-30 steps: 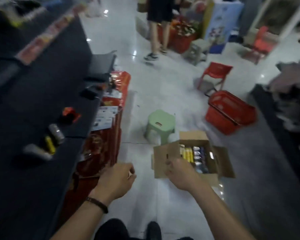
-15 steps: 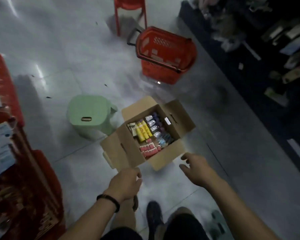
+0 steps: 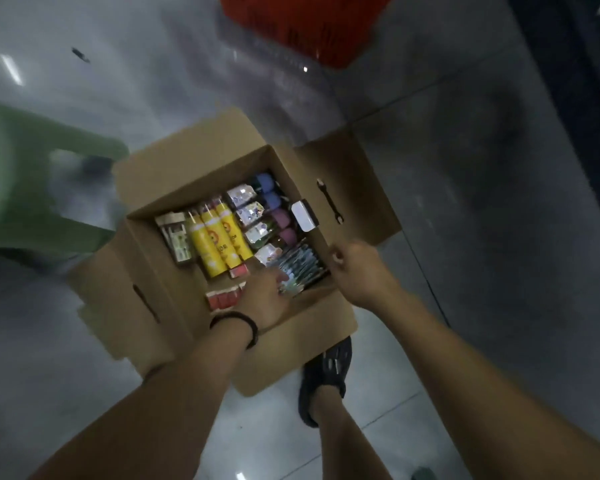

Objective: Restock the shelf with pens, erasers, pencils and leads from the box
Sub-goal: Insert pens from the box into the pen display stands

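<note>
An open cardboard box (image 3: pixel 291 348) stands on the floor below me. Inside lie three yellow tubes (image 3: pixel 215 240), red packs (image 3: pixel 224 299), silvery flat packs (image 3: pixel 303 266), patterned packs beside blue and purple caps (image 3: pixel 274 209), and a white box (image 3: pixel 303 216). My left hand (image 3: pixel 262 296) reaches into the box's near side, with its fingertips at the silvery packs; whether they grip one is hidden. My right hand (image 3: pixel 354 268) hovers over the box's right rim with fingers loosely curled and nothing in it.
A green plastic stool (image 3: pixel 32 188) stands left of the box. A red shopping basket (image 3: pixel 302 26) sits beyond it. A dark shelf base (image 3: pixel 596 98) runs along the right. My foot in a black shoe (image 3: pixel 326 375) touches the box's near corner.
I have turned from the shelf and bent down over the box. My left hand went from above the floor into the box; my right hand moved to its right rim.
</note>
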A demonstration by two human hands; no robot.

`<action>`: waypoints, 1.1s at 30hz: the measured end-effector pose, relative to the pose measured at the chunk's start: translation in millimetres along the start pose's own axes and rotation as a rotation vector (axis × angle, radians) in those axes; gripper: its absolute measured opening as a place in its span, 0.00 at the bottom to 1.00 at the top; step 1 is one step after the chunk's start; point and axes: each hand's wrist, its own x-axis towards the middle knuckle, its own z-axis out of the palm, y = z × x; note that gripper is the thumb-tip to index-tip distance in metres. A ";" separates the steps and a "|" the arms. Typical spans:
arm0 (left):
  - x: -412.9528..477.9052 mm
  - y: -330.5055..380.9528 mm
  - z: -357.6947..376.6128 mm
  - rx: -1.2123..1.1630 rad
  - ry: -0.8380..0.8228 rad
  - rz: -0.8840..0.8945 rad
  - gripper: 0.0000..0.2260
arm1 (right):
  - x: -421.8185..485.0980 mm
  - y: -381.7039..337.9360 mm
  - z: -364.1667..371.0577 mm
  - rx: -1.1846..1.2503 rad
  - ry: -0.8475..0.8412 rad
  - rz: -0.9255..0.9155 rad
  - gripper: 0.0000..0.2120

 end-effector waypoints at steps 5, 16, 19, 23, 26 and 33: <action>98.4 -16.5 69.6 0.119 -0.008 -0.075 0.16 | 63.9 41.3 22.6 0.118 0.088 -0.041 0.12; 122.3 -24.8 115.6 0.379 -0.091 -0.112 0.18 | 72.0 69.6 47.7 0.398 0.142 -0.018 0.09; 123.8 -26.0 115.6 0.477 -0.108 -0.051 0.21 | 72.8 75.7 50.0 0.411 0.129 0.001 0.09; 119.8 -27.5 114.1 0.508 -0.118 0.018 0.18 | 68.4 82.6 54.8 0.431 0.111 0.039 0.08; 118.9 -29.0 110.4 0.415 -0.177 0.000 0.15 | 64.0 86.9 58.7 0.466 0.117 0.068 0.07; 90.3 -25.5 61.6 0.177 -0.277 -0.028 0.10 | 33.2 89.4 51.9 0.490 0.163 0.098 0.06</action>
